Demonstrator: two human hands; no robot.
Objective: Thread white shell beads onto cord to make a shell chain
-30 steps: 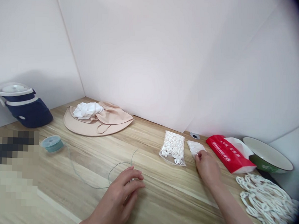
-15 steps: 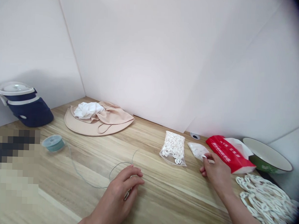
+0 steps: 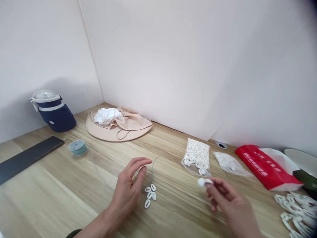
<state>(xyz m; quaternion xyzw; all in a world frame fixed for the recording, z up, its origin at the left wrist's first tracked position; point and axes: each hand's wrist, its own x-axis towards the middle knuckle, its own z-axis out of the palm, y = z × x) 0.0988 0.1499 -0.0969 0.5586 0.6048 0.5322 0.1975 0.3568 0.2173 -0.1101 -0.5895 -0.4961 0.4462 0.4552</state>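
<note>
I'm watching through the head camera as the right hand [image 3: 230,205] is pinching a single white cowrie shell [image 3: 202,183] — thumb and fingertips are narrowed right onto it, lifting it just above the wooden tabletop [image 3: 54,202]. That hand is no longer working at the white plastic pouch [image 3: 229,164], which is lying flat just beside the clear bag of cowrie shells [image 3: 197,155]. Five loose shells [image 3: 150,195] are now sitting in a small cluster on the table, where none were showing a moment ago, just below the left hand [image 3: 127,190]. That hand is raised with its fingers curled and the thumb close against them, right by a loop of thin grey-green cord [image 3: 153,164] that is running back toward the teal cord spool [image 3: 77,147]; I can't tell whether those fingers are actually gripping the cord. The view is also swinging left, bringing a flat dark strip [image 3: 24,159] into frame, while the red tissue pack [image 3: 263,167] and the white chain links [image 3: 298,217] are sliding toward the right edge — the work is now centred on the loose shells and the cord.
</note>
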